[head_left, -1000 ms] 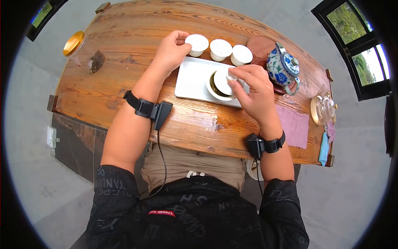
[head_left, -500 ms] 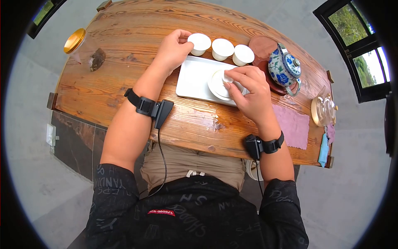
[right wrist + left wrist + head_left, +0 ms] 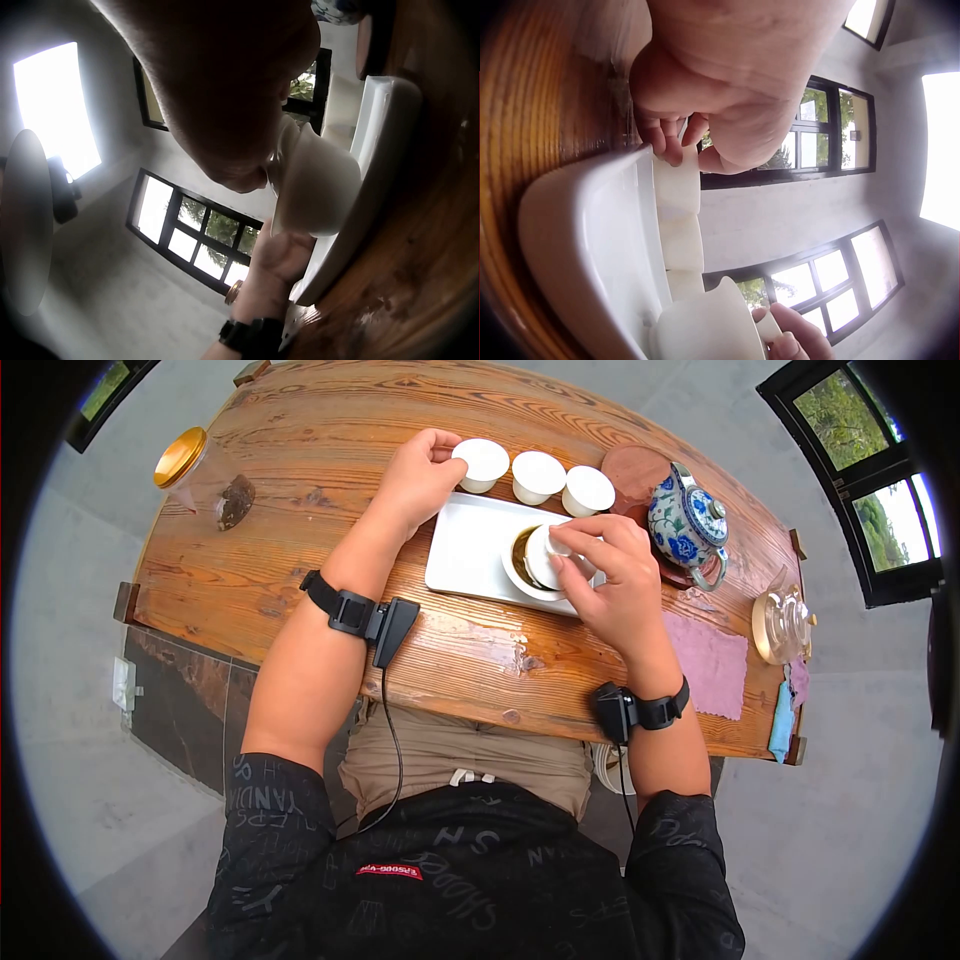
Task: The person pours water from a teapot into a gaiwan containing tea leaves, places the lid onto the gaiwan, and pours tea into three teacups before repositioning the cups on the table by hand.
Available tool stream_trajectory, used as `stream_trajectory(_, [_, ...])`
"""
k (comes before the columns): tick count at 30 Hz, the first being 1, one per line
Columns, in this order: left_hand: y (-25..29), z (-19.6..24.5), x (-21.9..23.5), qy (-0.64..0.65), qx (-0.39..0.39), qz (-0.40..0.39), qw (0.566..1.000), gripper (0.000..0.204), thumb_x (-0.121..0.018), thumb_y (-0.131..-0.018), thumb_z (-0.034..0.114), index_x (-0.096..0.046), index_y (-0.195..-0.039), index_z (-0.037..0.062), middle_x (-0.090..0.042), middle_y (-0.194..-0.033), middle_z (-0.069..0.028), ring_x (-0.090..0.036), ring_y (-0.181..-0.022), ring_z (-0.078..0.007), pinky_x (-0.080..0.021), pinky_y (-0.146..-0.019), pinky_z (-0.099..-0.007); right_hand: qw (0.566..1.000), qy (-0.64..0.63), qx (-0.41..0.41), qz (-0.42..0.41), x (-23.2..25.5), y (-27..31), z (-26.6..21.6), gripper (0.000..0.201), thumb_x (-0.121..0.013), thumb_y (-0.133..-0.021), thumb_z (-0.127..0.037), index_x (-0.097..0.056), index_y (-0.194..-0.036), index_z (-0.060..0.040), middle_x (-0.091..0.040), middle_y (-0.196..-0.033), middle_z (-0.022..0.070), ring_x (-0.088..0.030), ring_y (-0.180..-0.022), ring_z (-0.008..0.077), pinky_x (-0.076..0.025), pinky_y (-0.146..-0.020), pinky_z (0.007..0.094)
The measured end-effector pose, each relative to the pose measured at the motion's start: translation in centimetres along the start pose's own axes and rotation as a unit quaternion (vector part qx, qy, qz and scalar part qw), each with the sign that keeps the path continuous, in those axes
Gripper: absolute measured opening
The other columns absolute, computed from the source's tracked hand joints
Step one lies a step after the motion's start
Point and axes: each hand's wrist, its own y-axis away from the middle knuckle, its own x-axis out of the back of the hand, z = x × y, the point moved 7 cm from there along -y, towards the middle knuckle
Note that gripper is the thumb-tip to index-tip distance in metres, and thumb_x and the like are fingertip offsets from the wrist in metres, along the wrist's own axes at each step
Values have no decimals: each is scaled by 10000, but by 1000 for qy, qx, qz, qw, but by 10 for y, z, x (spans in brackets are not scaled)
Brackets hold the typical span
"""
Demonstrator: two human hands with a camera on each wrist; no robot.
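Note:
My left hand point(image 3: 416, 480) pinches the leftmost of three white cups point(image 3: 481, 464) standing in a row behind a white tray point(image 3: 462, 550). In the left wrist view, thumb and fingers sit at that cup's point(image 3: 679, 187) side. On the tray's right part rests a white gaiwan bowl point(image 3: 513, 572), with dark tea leaves showing inside at its left. With fingertips and thumb my right hand point(image 3: 617, 575) grips the knob of the white lid point(image 3: 541, 558), which is tilted over the bowl. The right wrist view shows the bowl point(image 3: 322, 184) upright, the hand above it in shadow.
A blue-and-white teapot point(image 3: 686, 522) stands on a round brown board point(image 3: 632, 470) at right. Beyond are a pink cloth point(image 3: 708, 665), a glass pot point(image 3: 781, 625) and a blue cloth point(image 3: 781, 720). A gold-lidded clear jar point(image 3: 205, 478) lies at far left. Wet patches mark the wooden tabletop point(image 3: 470, 665).
The lid sat off to one side with leaves showing, then covered the bowl, and now is tilted with leaves showing again. My left hand stays at the leftmost cup.

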Motion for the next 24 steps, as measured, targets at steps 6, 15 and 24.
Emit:
stream_trajectory(6, [0,0,0,-4,2,2,1000,399,-644,-885,79,-602,-1264,-41,-695,-1168,-147,-664,-1044,-201,-544,-890,-322,999,-5,-14,32,4,1,5,243,-799,-777,-86,-783,-1020,-84,-725,-1026,54,-646,-971,259,-457,-883,390])
stream_trajectory(15, [-2,-1,-1,4,7,-7,1000,404,-641,-887,82,-597,-1271,-34,-685,-1170,-142,-660,-1032,-195,-544,-871,-316,999,-19,-19,47,4,1,6,256,-794,-777,-86,-779,-1033,-83,-726,-1031,69,-644,-982,277,-472,-886,397])
stream_trajectory(24, [-2,-2,-2,11,11,-12,1000,402,-639,-884,78,-598,-1268,-33,-682,-1152,-133,-654,-1001,-184,-542,-852,-309,999,-21,-15,46,4,2,5,259,-791,-783,-86,-775,-1041,-87,-724,-1036,69,-643,-985,276,-468,-882,395])
